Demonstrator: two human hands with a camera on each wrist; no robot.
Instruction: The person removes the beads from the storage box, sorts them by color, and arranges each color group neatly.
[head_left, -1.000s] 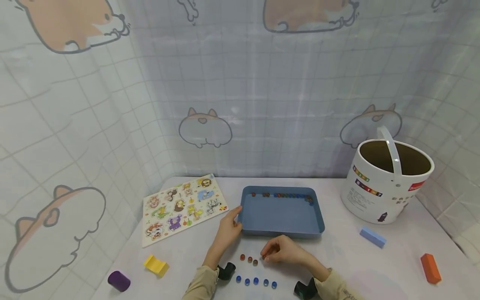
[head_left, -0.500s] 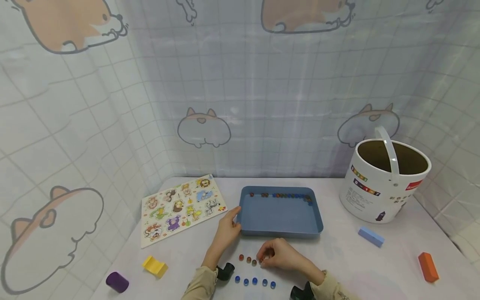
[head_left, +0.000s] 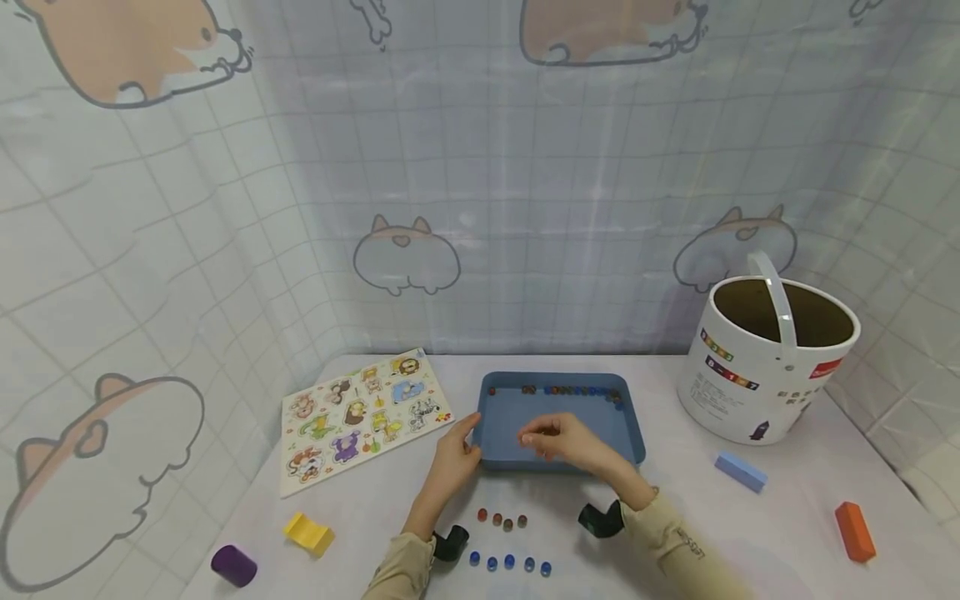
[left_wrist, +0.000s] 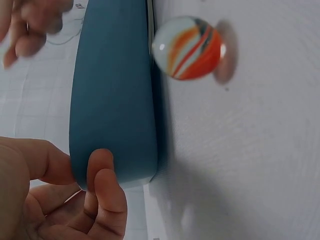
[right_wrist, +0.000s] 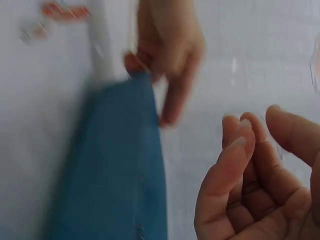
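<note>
My left hand [head_left: 453, 460] grips the left side of a shallow blue tray [head_left: 585, 429]; in the left wrist view, its thumb and fingers pinch the tray's corner [left_wrist: 115, 125]. Along the tray's far side lies a broken row of small marbles [head_left: 577, 391], with one apart at the left end. Over the tray's front part hovers my right hand [head_left: 573, 440]. Its fingers are loosely bent, and the right wrist view shows nothing between thumb and fingertips [right_wrist: 235, 132]. Before the tray sit a row of reddish marbles [head_left: 497, 519] and a row of blue marbles [head_left: 510, 562].
An animal picture board [head_left: 367, 417] lies left of the tray. Nearer are a yellow block [head_left: 309, 534] and a purple cylinder [head_left: 234, 566]. To the right stand a white handled bucket [head_left: 757, 383], a light blue block [head_left: 741, 472] and an orange block [head_left: 855, 532].
My right hand has let go of a marble at the right end of the reddish row and risen forward over the tray. The tray's leftmost marble has shifted left. My left hand stays put.
</note>
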